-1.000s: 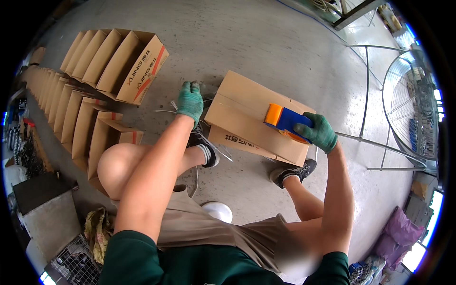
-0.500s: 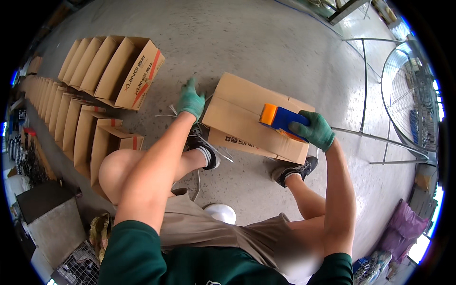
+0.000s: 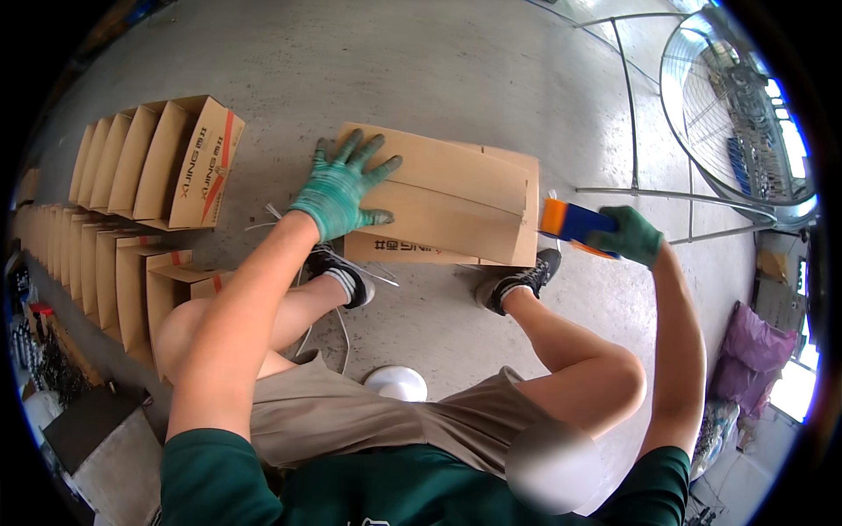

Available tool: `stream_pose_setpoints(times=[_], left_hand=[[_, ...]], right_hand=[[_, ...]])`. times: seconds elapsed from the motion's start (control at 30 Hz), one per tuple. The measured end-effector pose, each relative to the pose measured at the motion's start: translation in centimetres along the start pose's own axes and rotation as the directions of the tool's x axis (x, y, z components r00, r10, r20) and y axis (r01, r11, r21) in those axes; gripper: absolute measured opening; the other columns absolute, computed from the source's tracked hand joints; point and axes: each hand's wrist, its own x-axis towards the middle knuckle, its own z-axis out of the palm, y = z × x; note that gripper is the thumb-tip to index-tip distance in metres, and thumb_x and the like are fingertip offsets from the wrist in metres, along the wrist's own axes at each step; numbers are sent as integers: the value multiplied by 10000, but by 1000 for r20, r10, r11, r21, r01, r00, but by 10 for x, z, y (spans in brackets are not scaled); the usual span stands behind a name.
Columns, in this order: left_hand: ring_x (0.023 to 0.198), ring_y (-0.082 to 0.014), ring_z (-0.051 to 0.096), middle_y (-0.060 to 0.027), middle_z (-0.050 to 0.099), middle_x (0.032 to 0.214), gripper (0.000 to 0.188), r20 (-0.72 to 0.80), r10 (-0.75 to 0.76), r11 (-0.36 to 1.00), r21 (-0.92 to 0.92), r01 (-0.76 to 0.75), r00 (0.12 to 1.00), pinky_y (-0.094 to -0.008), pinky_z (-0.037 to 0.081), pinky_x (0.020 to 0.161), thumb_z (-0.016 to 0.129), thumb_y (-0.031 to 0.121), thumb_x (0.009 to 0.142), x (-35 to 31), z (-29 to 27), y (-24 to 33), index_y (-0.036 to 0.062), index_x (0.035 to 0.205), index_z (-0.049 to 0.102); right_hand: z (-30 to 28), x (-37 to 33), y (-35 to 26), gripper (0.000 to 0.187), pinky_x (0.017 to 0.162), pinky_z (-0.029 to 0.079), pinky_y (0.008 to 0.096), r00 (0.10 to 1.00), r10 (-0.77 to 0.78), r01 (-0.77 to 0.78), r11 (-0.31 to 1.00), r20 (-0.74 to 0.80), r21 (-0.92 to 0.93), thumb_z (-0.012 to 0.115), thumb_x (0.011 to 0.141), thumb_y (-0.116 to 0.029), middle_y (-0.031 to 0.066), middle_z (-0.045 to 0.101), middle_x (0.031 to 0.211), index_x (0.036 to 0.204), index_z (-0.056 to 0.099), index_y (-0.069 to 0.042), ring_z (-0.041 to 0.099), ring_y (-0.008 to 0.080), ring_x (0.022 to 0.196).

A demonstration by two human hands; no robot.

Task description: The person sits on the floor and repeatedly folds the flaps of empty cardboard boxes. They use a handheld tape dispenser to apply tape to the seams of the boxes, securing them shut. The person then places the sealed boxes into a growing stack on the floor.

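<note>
Left hand (image 3: 342,188) on the box (image 3: 456,188), dispenser (image 3: 570,222) by its right end

Nearest on my feed are the wearer's brown shorts (image 3: 351,412), with a round white thing (image 3: 396,383) just past them. Next I see two dark shoes (image 3: 522,279), set apart, and the box on the floor (image 3: 421,70) just beyond them, long side across my view. Dark print marks its near side, and a seam runs along its top.

The left hand, gloved in green, lies on the box's left end, fingers spread wide and gripping nothing. The right hand (image 3: 630,235), gloved too, has its fingers closed around the blue-and-orange dispenser, just beside the box's right end. I can't tell whether the two touch.

Off to my left, beside the left knee, stands a row of cartons (image 3: 132,289); a second row (image 3: 202,167) stands farther out. A purple bag (image 3: 752,351) sits at right, and beyond it I make out a big round fan (image 3: 728,105) by a metal frame (image 3: 631,114).
</note>
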Motion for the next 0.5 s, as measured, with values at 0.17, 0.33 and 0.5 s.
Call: stream_pose_setpoints(times=[0.17,0.33,0.5], left_hand=[[1547,-368,70,-102,121,1682,812,87,8,999,47,-12,996,-668,102,1200,654,605,855,2,-11,8,349,1562,348],[1539,-420,27,-142,94,1679,704,120,23,996,85,-34,993,-671,95,1197,628,558,899,6,-15,13,339,1534,415],[1530,-456,12,-164,74,1678,621,160,31,994,95,-47,987,-673,85,1195,606,498,933,7,-17,17,330,1513,457]], right_hand=[[5,-14,52,396,725,528,349,997,57,-61,996,-61,-63,806,801,-376,95,703,809,966,713,-28,626,170,714],[43,24,32,402,748,528,387,995,15,-32,984,-94,-175,816,792,-378,144,714,855,988,688,-52,658,256,755],[83,35,4,520,795,538,462,978,-77,35,976,-193,-214,802,792,-387,180,719,950,1209,580,-170,687,407,870]])
